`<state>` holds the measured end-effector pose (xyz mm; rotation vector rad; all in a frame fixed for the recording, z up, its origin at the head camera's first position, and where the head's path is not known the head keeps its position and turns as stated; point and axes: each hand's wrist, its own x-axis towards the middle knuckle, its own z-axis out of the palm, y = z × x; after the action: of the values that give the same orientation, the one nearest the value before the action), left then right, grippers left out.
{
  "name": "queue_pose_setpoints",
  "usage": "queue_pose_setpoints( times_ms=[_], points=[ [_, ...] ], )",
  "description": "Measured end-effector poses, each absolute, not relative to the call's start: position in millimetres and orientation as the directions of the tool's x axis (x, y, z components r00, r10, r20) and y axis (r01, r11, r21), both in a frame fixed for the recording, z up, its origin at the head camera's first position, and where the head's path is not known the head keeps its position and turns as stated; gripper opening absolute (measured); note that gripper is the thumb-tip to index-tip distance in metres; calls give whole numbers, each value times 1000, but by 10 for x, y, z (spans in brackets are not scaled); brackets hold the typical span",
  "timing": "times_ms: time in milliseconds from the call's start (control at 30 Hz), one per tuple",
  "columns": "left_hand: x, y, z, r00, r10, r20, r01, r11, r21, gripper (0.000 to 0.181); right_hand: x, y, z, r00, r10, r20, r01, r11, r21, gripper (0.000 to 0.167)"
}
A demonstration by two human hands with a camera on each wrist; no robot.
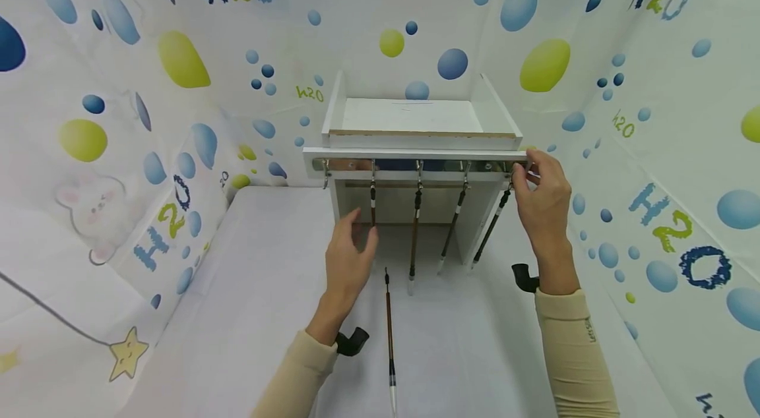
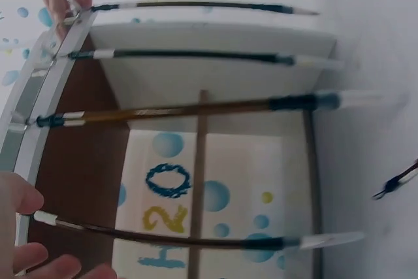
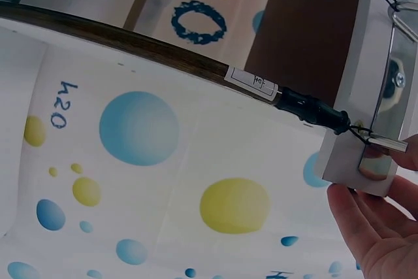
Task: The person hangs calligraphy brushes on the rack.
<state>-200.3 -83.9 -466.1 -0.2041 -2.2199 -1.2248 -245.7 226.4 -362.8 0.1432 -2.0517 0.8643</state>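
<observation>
Several calligraphy brushes hang by cord loops from a metal hook rail (image 1: 394, 165) on the front of a white wooden shelf (image 1: 415, 141). My left hand (image 1: 350, 253) is beside the leftmost hanging brush (image 2: 163, 236), thumb and fingers spread apart; whether it touches that brush I cannot tell. My right hand (image 1: 543, 200) pinches the right end of the rail, thumb near the last hook (image 3: 388, 142) and fingers at the board's edge. From this hook hangs the rightmost brush (image 3: 176, 50), slanting in the head view. The hook at the far left (image 1: 326, 174) bears no brush.
Another brush (image 1: 389, 332) lies on the white tabletop (image 1: 261, 286) in front of the shelf, its white tip toward me. White sheeting (image 1: 356, 22) printed with blue and green dots surrounds the table. A dark band sits at each wrist.
</observation>
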Motion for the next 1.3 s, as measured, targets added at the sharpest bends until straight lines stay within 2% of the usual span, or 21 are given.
queue_pose_setpoints(
  times_ms=[233,367,533,767,1067,1300],
  points=[
    [-1782,-747,-4940,-900,-110,421,268,622,736,73,-2450,2268,-3624,-606,216,765,-403,747,-530,31],
    [-1666,-686,-5158,-934,-83,347,211,657,724,80,-2448,2270,-3627,-610,212,764,-403,747,-529,32],
    [-1572,-578,-5451,-955,-52,293,160,738,655,79,-2449,2273,-3622,-611,214,762,-400,747,-531,32],
    [-1536,-458,-5758,-979,-70,190,49,829,557,70,-2441,2261,-3608,-613,208,762,-404,747,-528,32],
    [-1604,-363,-5993,-984,-82,159,19,837,547,63,-2436,2268,-3625,-617,204,760,-407,744,-530,31],
    [-1650,-329,-6052,-978,-74,196,42,849,527,51,-2441,2275,-3621,-619,205,758,-395,753,-526,32]
  ],
)
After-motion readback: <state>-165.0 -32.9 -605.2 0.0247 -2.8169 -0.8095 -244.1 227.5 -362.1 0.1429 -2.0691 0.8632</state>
